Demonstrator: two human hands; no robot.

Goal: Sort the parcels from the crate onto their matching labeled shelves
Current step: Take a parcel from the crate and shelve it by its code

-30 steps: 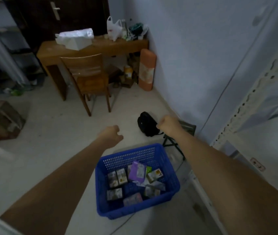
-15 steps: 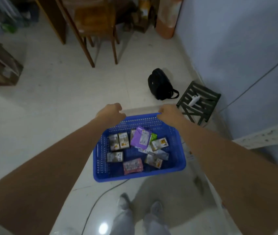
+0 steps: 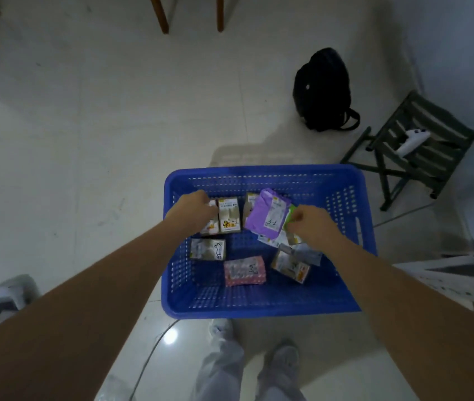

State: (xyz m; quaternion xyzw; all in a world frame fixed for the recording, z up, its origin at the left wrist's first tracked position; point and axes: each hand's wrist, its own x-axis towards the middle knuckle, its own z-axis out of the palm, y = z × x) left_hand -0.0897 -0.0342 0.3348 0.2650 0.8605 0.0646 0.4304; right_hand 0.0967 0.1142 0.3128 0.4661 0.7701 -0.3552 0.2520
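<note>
A blue plastic crate [image 3: 259, 170] stands on the floor in front of my feet, with several small parcels in it. My left hand [image 3: 194, 211] is down at its back left, fingers curled over a small beige box [image 3: 211, 225]. A second beige box [image 3: 229, 215] stands right beside it. My right hand [image 3: 312, 224] pinches the edge of a green packet [image 3: 290, 217] that lies partly under a purple parcel [image 3: 267, 215]. A box with handwriting [image 3: 208, 249], a pink parcel [image 3: 244, 270] and another box [image 3: 289, 266] lie loose nearer to me.
A black backpack [image 3: 322, 88] lies beyond the crate. To the right stands a dark folding stool [image 3: 421, 146] with a white controller [image 3: 411, 141] on it. A white shelf frame [image 3: 461, 273] is at the right edge, chair legs [image 3: 162, 13] at the top, and a thin cable crosses the floor by my shoes [image 3: 285, 357].
My view tilted down from the room to the crate. Both hands dropped from above the far rim into the crate and closed on parcels.
</note>
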